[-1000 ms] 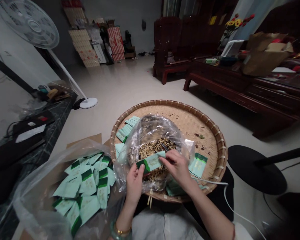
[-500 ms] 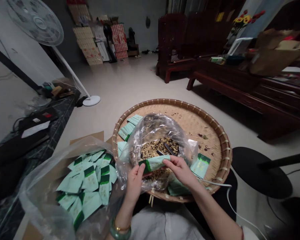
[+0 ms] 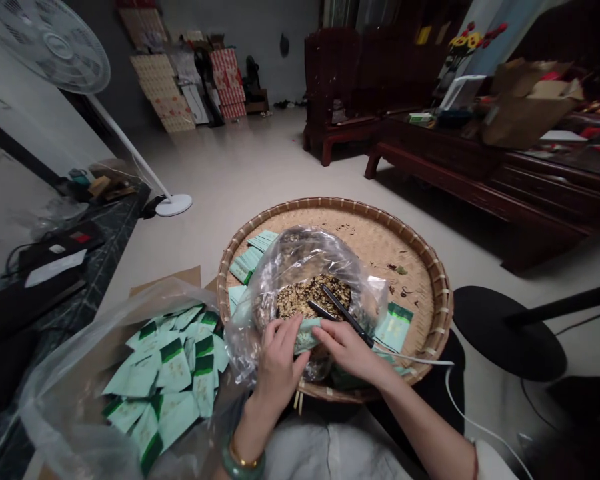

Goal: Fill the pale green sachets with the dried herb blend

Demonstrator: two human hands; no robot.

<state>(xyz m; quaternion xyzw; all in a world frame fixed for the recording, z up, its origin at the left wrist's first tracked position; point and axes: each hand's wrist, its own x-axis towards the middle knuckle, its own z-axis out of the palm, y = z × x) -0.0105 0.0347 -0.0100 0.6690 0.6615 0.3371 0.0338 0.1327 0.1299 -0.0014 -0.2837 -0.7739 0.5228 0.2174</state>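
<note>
Packet lower centre of frame, pinched between left hand and right hand. If mouth's unsealed, squeezing could make it leak; right hand might bump black tongs, ouch if hot.

On the round woven tray, directly: near the middle, a clear plastic bag; along the left side, overlapping rows of green packets; at the right, a flat green packet; beyond it, scattered dark scraps and one small leaf.
</note>
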